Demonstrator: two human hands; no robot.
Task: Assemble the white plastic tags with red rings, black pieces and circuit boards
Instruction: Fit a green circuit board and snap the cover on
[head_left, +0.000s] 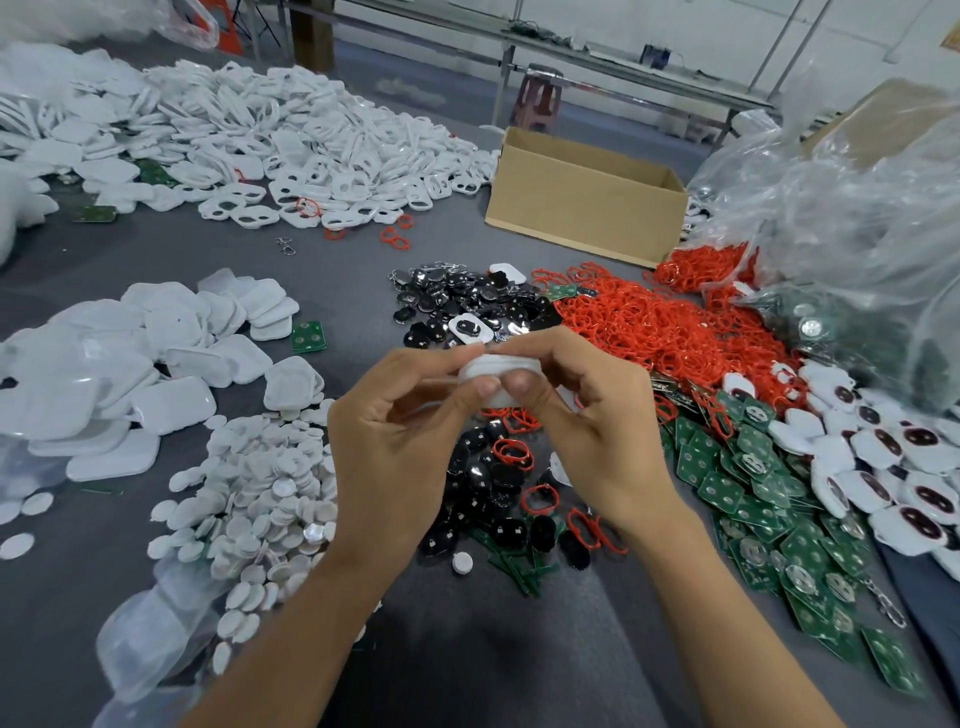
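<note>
White tag (493, 371), pinched between left hand (400, 436) and right hand (576, 421), thumbs pressing

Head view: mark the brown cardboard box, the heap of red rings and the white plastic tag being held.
Brown cardboard box (582, 208): head view, front wall.
Heap of red rings (649, 322): head view, heap's middle.
White plastic tag (488, 366): head view, exposed upper edge.
</note>
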